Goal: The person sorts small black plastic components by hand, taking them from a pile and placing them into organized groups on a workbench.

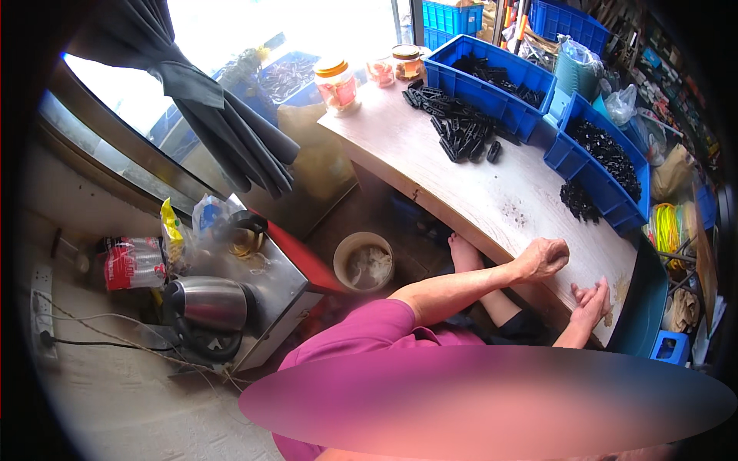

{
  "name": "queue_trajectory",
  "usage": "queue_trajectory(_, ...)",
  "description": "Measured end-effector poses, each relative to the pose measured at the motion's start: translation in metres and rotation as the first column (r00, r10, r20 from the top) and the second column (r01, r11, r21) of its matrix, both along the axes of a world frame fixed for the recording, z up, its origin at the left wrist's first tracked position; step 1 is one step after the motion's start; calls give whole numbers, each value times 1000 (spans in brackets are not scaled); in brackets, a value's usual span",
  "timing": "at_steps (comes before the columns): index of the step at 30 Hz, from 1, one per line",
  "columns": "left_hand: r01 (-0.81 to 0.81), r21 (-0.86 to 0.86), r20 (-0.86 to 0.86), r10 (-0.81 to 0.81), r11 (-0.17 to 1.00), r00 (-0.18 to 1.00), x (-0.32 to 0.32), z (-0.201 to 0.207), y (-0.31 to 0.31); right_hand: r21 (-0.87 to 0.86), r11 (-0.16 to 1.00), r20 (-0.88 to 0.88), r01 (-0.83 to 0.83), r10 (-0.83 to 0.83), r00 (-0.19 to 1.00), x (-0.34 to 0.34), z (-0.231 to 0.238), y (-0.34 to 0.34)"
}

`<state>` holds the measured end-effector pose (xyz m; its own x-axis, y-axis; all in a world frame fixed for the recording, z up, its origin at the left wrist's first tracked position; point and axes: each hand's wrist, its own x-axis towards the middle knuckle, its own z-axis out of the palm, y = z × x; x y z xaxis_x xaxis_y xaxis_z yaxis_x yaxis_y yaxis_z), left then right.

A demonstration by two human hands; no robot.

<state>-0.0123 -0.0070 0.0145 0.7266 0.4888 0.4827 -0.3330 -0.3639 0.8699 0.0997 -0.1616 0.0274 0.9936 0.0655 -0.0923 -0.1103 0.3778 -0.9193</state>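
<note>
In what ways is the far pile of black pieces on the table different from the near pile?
The far pile spreads wide, while the near pile is small and compact. The far pile's pieces look longer; the near pile's look finer. Both lie loose on the table.

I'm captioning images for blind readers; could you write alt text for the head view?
A person's left hand and right hand are at the near end of a pale table. Farther along, loose black parts lie beside blue crates; a metal kettle is off to the left.
</note>
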Motion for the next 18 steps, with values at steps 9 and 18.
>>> queue_trajectory(9,1,6,2,-1,1000,1000,1,0,1,-91,982,-73,-164,157,985,9,-3,-6)
queue_trajectory(18,-4,34,10,4,999,1000,1,-2,1,-110,993,-169,-49,30,985,-3,16,6)
